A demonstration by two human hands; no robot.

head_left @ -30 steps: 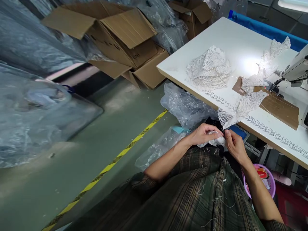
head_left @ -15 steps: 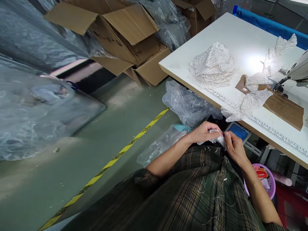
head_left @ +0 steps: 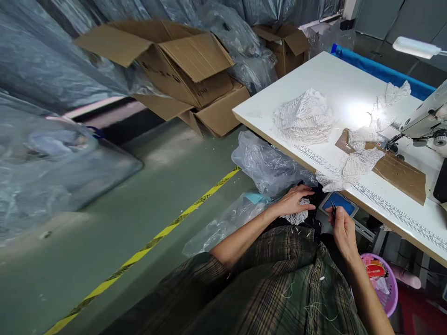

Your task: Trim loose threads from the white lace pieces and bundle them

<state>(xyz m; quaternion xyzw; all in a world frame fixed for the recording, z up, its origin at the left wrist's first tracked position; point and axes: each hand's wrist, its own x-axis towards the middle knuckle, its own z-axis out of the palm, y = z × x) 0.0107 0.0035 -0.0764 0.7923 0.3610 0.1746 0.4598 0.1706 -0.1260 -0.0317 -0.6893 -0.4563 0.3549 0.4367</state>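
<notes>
Grey-green flooring with a yellow taped line (head_left: 167, 228) is running past flattened cardboard boxes (head_left: 181, 60) and heaps of plastic sheeting, while a white sewing table (head_left: 335, 74) is filling the right side.

Half a second ago both hands were meeting on a small lace piece (head_left: 297, 217) over the lap; now they are parting. The left hand (head_left: 295, 201) is lying over that piece at the edge of the plaid-covered lap, fingers stretched out rather than curled (whether the thumb is pinching beneath is hidden). The right hand (head_left: 344, 228) is drawing off to the right, clear of the lace, pinching a small dark tool (head_left: 333, 208) narrowly between thumb and fingertips, its tip pointing up. As I judge it, the close two-handed work on this piece is pausing, with the left hand alone minding it.

Around them, a lace strip (head_left: 345, 170) is hanging over the table edge just above the hands, trailing back across a cardboard sheet (head_left: 401, 172) toward the sewing machine (head_left: 422, 122). A lace pile (head_left: 303, 116) is sitting further left on the table. Crumpled plastic bags (head_left: 268, 163) are crowding just beside the left hand, and a pink basket (head_left: 386, 288) is standing under the table by the right forearm.
</notes>
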